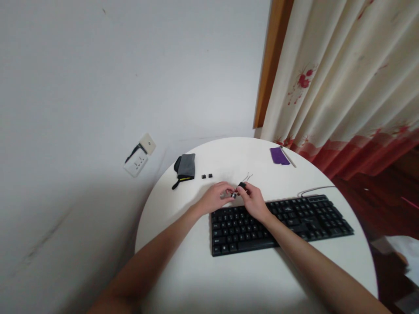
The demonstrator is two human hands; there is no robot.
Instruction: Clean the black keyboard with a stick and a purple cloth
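Note:
My left hand (216,197) and my right hand (253,200) meet just above the far left edge of a black keyboard (281,222) on a round white table (229,270). Both hands are closed in a pinch around a small dark keycap (234,195) held between their fingertips. My right hand also grips a black key puller (244,183) whose wire loops stick up behind the fingers. Two loose black keycaps (207,176) lie on the table beyond my left hand.
A grey and black pouch (185,168) lies at the table's far left. A purple cloth (279,155) and a thin stick (288,157) lie at the far right. The keyboard cable (314,189) curls behind it. A wall socket (139,157) and curtains (343,87) stand behind.

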